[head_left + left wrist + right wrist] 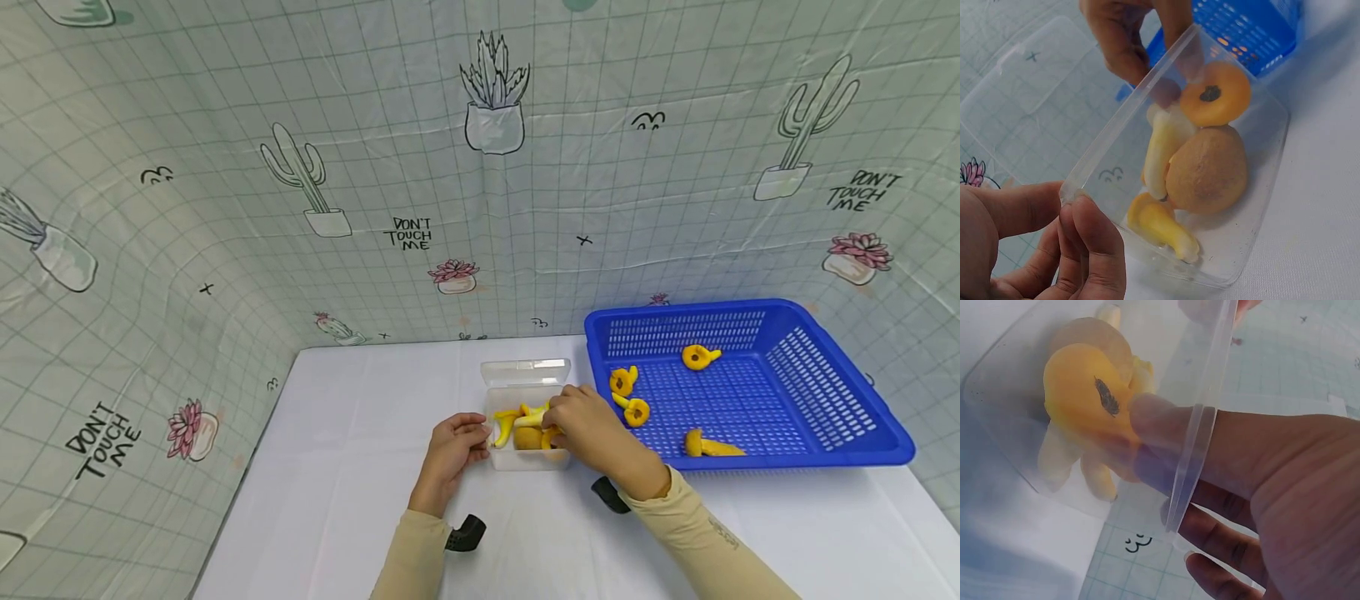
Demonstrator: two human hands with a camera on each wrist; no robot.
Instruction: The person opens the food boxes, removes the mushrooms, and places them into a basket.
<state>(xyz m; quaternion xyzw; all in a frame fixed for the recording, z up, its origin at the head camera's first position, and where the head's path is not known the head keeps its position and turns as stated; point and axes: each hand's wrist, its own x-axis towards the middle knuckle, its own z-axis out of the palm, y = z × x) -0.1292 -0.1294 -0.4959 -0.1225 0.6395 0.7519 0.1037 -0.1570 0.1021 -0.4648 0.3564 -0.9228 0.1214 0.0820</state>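
Note:
A clear plastic box (528, 461) with its lid (525, 372) tipped back holds several yellow mushrooms, one with a broad brown cap (1207, 172). My left hand (452, 454) pinches the box's left rim between thumb and fingers. Reaching in over the opposite rim, my right hand (596, 429) holds a yellow mushroom (1229, 103) with a dark spot on its cap, thumb and finger on it inside the box. In the right wrist view, that mushroom (1075, 381) lies close to the see-through wall, and the other fingers stay outside. Pale-stemmed mushrooms (1160, 153) lie beside the brown cap.
A blue slotted basket (795, 461) stands right of the box, with several yellow mushrooms (697, 357) spread on its floor. White cloth (360, 433) covers the table. Behind it hangs a checked curtain (585, 192) printed with potted plants.

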